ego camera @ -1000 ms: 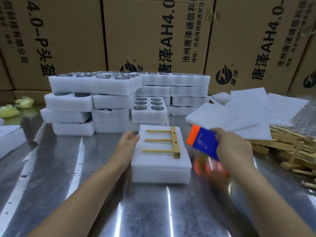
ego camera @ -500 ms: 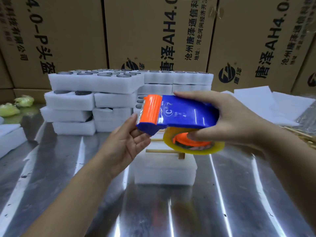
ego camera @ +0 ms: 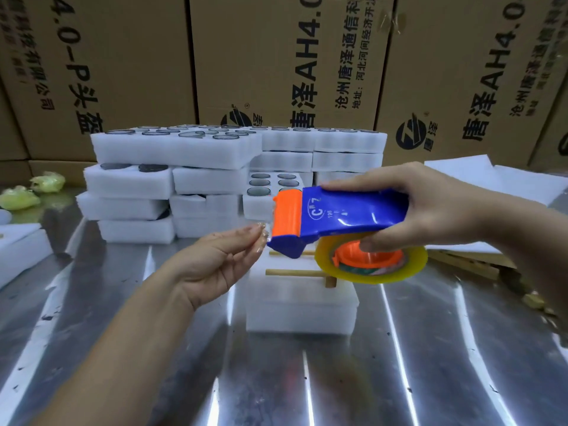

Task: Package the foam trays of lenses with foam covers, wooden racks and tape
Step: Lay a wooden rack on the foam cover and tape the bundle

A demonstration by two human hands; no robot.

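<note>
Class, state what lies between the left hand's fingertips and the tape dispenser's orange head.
A strip of clear tape, pinched by the left hand and running to the tape dispenser in the right hand; the head view shows it.

Left forearm runs up from 7 o'clock, left hand (ego camera: 221,262) palm-up at center, fingertips (ego camera: 256,230) pinching the clear tape end (ego camera: 262,238). Right arm's in from 3 o'clock, right hand (ego camera: 430,207) wrapped over the tape dispenser (ego camera: 347,213), thumb tucked underneath.

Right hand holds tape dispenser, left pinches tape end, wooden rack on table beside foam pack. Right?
No. Head view: wooden rack lies on top of the foam pack, not beside it. Right hand holds the tape dispenser, left hand pinches the tape end.
</note>
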